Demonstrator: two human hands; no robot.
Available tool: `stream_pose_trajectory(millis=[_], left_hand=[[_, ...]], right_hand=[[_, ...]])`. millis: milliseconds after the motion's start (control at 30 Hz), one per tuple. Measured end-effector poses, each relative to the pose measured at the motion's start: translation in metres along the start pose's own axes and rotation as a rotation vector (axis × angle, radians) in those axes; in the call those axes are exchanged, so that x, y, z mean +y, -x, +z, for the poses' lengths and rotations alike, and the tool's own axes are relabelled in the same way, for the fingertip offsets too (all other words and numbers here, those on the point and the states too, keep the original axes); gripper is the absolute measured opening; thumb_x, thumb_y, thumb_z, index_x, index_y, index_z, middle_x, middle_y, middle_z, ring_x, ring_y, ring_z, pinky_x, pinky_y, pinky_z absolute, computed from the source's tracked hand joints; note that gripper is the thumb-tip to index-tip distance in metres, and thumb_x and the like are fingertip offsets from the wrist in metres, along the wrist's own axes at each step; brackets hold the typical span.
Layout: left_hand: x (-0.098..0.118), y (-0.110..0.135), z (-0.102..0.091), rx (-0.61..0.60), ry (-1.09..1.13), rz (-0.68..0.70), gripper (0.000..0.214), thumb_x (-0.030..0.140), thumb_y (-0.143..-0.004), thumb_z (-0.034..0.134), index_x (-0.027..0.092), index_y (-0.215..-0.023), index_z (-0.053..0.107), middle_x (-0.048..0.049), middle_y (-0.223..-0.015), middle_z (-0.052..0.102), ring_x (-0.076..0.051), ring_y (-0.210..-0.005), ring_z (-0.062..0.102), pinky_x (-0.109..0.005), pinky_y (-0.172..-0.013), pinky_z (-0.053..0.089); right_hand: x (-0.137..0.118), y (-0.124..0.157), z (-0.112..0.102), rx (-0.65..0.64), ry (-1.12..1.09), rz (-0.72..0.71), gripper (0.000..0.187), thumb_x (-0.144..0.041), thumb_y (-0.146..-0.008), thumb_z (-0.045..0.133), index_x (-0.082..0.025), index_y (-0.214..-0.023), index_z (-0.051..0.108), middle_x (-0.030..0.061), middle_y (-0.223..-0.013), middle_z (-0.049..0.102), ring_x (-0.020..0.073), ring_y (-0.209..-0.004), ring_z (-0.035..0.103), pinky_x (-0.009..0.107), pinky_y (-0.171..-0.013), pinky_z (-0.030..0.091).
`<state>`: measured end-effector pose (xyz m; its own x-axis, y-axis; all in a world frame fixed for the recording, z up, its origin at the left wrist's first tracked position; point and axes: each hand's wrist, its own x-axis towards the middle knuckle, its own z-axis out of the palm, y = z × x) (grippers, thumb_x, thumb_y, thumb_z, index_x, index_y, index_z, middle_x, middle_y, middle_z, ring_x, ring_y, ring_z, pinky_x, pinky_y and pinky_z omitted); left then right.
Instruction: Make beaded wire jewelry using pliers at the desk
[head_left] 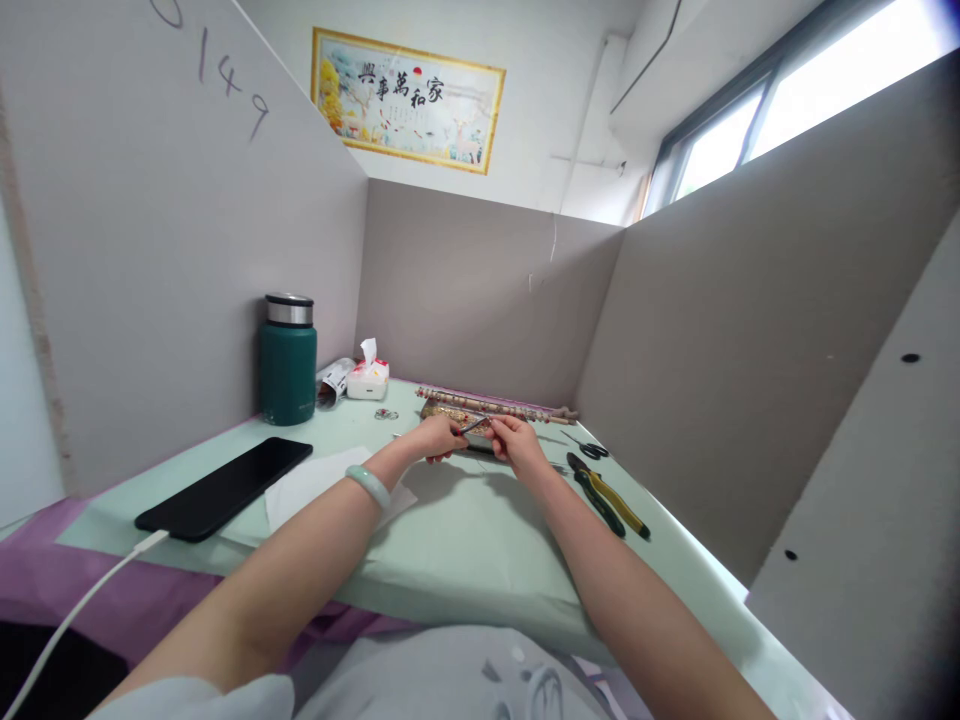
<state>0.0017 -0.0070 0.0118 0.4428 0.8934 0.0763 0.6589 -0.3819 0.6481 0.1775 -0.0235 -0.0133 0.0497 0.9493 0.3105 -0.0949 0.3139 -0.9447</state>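
My left hand (439,438), with a pale green bangle (368,486) on its wrist, is closed in a pinch. Out of it toward the right runs a thin dark cord-like piece (474,425); whether it is cord or a slim tool I cannot make out. At the other end of this piece, the fingers of my right hand (516,440) are pinched together. Small red spots, perhaps beads, show at my left fingertips. Just behind both hands lies a tray (433,408) of gold-coloured small pieces, partly covered by them. Beyond it stretches a rod (517,409) hung with beaded strands.
Pliers (611,495) and black-handled scissors (592,450) lie at the right. To the left are a phone (229,487) on a white cable, white paper (315,485), a green bottle (289,365), a tissue pack (368,380) and small rings (386,414). Grey partitions (487,290) enclose the table.
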Motion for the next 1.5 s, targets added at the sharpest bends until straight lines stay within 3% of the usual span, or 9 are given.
stream_pose_trajectory(millis=[433, 700, 867, 1000, 1167, 1367, 1500], left_hand=[[-0.009, -0.006, -0.001, 0.009, -0.049, 0.035, 0.018, 0.035, -0.072, 0.057, 0.017, -0.067, 0.057, 0.0034, -0.043, 0.048, -0.009, -0.037, 0.042, -0.019, -0.036, 0.036], [-0.003, 0.001, -0.002, -0.003, -0.109, 0.016, 0.019, 0.035, -0.071, 0.056, 0.017, -0.070, 0.060, 0.0013, -0.047, 0.051, -0.010, -0.039, 0.046, -0.021, -0.039, 0.040], [-0.002, 0.001, -0.001, 0.006, -0.174, 0.001, 0.018, 0.033, -0.070, 0.055, 0.017, -0.070, 0.061, -0.0006, -0.049, 0.054, -0.013, -0.040, 0.050, -0.023, -0.040, 0.042], [-0.002, -0.001, 0.000, 0.023, -0.264, -0.004, 0.016, 0.031, -0.069, 0.057, 0.017, -0.068, 0.064, -0.0026, -0.050, 0.057, -0.015, -0.045, 0.054, -0.025, -0.047, 0.045], [0.001, 0.002, 0.003, 0.151, -0.426, 0.024, 0.013, 0.030, -0.067, 0.062, 0.019, -0.067, 0.068, -0.0074, -0.066, 0.066, -0.021, -0.073, 0.062, -0.025, -0.067, 0.047], [0.006, 0.007, 0.007, 0.163, -0.546, -0.025, 0.018, 0.027, -0.071, 0.059, 0.019, -0.082, 0.071, -0.0136, -0.089, 0.069, -0.026, -0.086, 0.063, -0.031, -0.076, 0.047], [0.004, 0.006, 0.011, 0.180, -0.591, -0.037, 0.020, 0.023, -0.068, 0.063, 0.018, -0.085, 0.071, -0.0163, -0.091, 0.068, -0.028, -0.092, 0.063, -0.031, -0.080, 0.047]], right_hand=[[-0.001, 0.001, 0.002, 0.030, 0.131, -0.062, 0.031, -0.044, -0.064, 0.063, -0.017, -0.078, 0.056, -0.0036, -0.058, 0.055, 0.0053, -0.038, 0.038, 0.018, -0.035, 0.022], [0.004, 0.003, -0.001, 0.113, 0.612, -0.320, 0.018, -0.033, -0.080, 0.047, -0.020, -0.074, 0.059, -0.0011, -0.061, 0.060, 0.0123, -0.049, 0.048, 0.023, -0.050, 0.036], [-0.001, 0.009, -0.001, 0.137, 0.963, -0.459, 0.021, -0.025, -0.084, 0.044, -0.019, -0.073, 0.061, 0.0017, -0.065, 0.062, 0.0149, -0.061, 0.053, 0.024, -0.062, 0.035], [-0.001, 0.010, 0.000, 0.129, 1.197, -0.460, 0.019, -0.022, -0.087, 0.045, -0.018, -0.084, 0.063, 0.0055, -0.076, 0.066, 0.0161, -0.068, 0.056, 0.024, -0.064, 0.033], [0.001, 0.012, 0.004, 0.099, 1.433, -0.433, 0.020, -0.020, -0.089, 0.043, -0.018, -0.088, 0.063, 0.0072, -0.084, 0.067, 0.0169, -0.073, 0.058, 0.025, -0.063, 0.030], [0.000, 0.014, 0.007, 0.068, 1.565, -0.422, 0.021, -0.020, -0.090, 0.041, -0.018, -0.088, 0.062, 0.0079, -0.085, 0.068, 0.0180, -0.075, 0.059, 0.027, -0.060, 0.029], [-0.001, 0.016, 0.010, -0.003, 1.631, -0.393, 0.020, -0.012, -0.084, 0.044, -0.017, -0.089, 0.062, 0.0086, -0.088, 0.068, 0.0188, -0.075, 0.060, 0.027, -0.060, 0.030]])
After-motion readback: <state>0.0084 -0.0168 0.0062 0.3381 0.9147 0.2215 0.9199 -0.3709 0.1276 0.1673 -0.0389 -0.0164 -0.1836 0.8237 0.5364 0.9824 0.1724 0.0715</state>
